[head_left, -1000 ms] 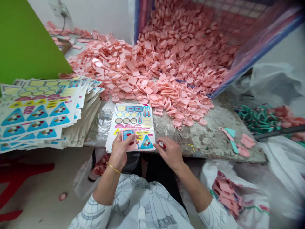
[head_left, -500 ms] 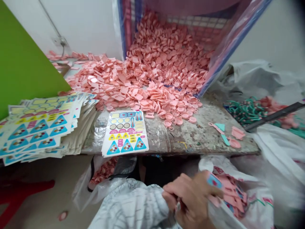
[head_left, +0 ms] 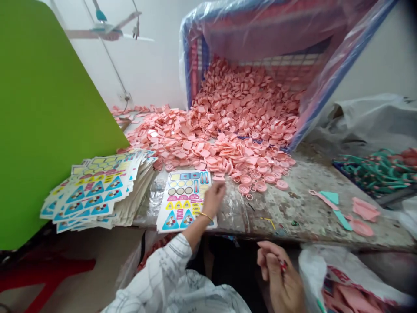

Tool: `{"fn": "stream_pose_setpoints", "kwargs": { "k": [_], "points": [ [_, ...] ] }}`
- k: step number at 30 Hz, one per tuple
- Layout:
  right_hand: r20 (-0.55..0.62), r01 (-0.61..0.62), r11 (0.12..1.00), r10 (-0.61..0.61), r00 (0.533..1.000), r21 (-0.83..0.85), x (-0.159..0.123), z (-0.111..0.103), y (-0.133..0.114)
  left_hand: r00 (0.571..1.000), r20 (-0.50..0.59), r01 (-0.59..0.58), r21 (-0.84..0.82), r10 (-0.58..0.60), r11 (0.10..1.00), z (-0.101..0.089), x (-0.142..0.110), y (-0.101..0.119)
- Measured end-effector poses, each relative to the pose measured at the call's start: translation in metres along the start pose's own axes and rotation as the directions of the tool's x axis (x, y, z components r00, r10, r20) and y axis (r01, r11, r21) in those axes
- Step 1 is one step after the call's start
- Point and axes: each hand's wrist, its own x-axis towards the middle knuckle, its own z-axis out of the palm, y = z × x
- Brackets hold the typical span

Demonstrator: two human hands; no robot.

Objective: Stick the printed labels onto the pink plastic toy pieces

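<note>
My left hand, with a gold bangle on its wrist, reaches over the right edge of a printed sticker sheet and holds nothing I can see. The sheet lies flat on the table, with coloured triangles, circles and small shapes on it. My right hand is below the table edge, near my body. Its fingertips pinch a small red object, too small to identify. Just beyond the sheet lies a large heap of pink plastic pieces.
A stack of sticker sheets lies left of the hands, beside a green board. The stained table holds pink and teal pieces. A plastic-covered crate frame stands behind. A white sack of pink pieces sits lower right.
My left hand no longer holds the pink card and has returned from over the sack to the sheet. My right hand has dropped below the table edge, and the view has tilted upward.
</note>
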Motion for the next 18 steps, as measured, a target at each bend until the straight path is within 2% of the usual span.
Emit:
{"fn": "stream_pose_setpoints", "kwargs": {
  "k": [1,3,5,7,10,13,16,18],
  "points": [
    [0.038,0.0,1.0,0.0,0.999,0.014,0.002,0.009,0.004,0.998,-0.034,-0.05,0.124,0.055,0.991,-0.005,0.014,0.003],
    [0.091,0.011,1.0,-0.011,0.996,0.0,0.003,0.028,0.011,0.982,-0.071,-0.139,0.37,0.177,0.919,-0.012,0.044,0.01],
    [0.142,0.038,0.999,-0.035,0.989,-0.021,0.002,0.044,0.016,0.962,-0.039,-0.208,0.541,0.271,0.815,-0.013,0.073,0.016],
    [0.196,0.076,0.996,-0.067,0.978,-0.038,-0.001,0.054,0.023,0.944,0.042,-0.272,0.659,0.327,0.701,-0.006,0.097,0.019],
    [0.236,0.131,0.988,-0.109,0.966,-0.081,-0.005,0.06,0.036,0.931,0.153,-0.321,0.773,0.331,0.547,0.011,0.122,0.015],
    [0.22,0.137,0.983,-0.108,0.969,-0.121,-0.007,0.057,0.047,0.933,0.211,-0.325,0.842,0.29,0.432,0.025,0.135,0.004],
    [0.225,0.11,0.984,-0.077,0.971,-0.137,-0.004,0.05,0.053,0.927,0.257,-0.345,0.868,0.273,0.357,0.029,0.139,-0.006],
    [0.284,0.113,0.984,-0.07,0.956,-0.137,-0.001,0.047,0.054,0.92,0.282,-0.365,0.871,0.274,0.329,0.025,0.139,-0.01]
  ]
}}
